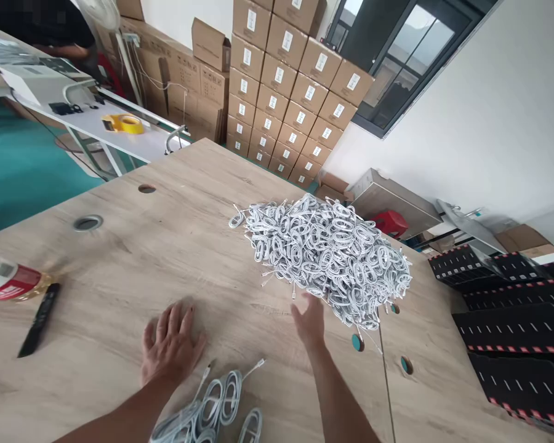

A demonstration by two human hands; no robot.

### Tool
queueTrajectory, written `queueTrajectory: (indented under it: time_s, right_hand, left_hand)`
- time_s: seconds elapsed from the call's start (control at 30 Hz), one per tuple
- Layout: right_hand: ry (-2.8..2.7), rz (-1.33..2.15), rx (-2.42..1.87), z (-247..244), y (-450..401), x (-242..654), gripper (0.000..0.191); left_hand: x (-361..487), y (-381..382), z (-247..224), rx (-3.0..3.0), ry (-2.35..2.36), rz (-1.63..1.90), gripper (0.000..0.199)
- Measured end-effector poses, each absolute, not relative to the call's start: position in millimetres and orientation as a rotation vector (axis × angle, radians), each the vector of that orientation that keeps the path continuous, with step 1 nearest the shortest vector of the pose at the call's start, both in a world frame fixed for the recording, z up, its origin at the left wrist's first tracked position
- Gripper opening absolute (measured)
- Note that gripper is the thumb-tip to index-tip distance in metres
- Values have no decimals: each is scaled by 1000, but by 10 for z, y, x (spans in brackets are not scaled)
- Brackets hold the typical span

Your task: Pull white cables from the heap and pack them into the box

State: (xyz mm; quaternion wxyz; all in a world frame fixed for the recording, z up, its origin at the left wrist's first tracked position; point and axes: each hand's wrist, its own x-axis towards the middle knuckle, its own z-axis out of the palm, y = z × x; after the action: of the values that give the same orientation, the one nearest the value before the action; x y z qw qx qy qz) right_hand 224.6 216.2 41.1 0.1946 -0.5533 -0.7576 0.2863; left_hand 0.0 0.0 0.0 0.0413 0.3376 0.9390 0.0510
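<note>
Rests left fingers (pixel 174 319) spread flat on desk (pixel 198 258). Holds right fingers (pixel 312 303) loosely open at near edge of cable pile (pixel 327 252); cannot tell if touching. Has larger coils (pixel 231 397) bodyward of left fingers. Probably handles light, soft, springy; best pinched mid-coil across strands, clear of plugs (pixel 258 363).

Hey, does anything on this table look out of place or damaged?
Slightly untidy: one coiled cable lies just off the left end of the heap of white cables, and a few connector ends stick out along the heap's near edge instead of being tucked in. Nothing looks spilled or clearly damaged.
</note>
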Motion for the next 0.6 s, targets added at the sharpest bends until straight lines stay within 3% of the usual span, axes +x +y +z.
queueTrajectory:
  time_s: [0.1,0.23,0.47,0.6]
  right_hand:
    - [-2106,468,-1743,488,2735,2082,54]
    - [-2192,517,-1677,433,2937,2159,29]
    - [-1700,1193,-1601,620,2844,2636,44]
    - [-1402,1610,-1619,760,2540,2717,35]
  left_hand:
    - [-3,7,29,1030,2891,114,62]
    - [3,4,49,1027,2884,92,62]
    - [7,6,61,1016,2854,111,63]
    - [-7,27,76,1038,2859,44,66]
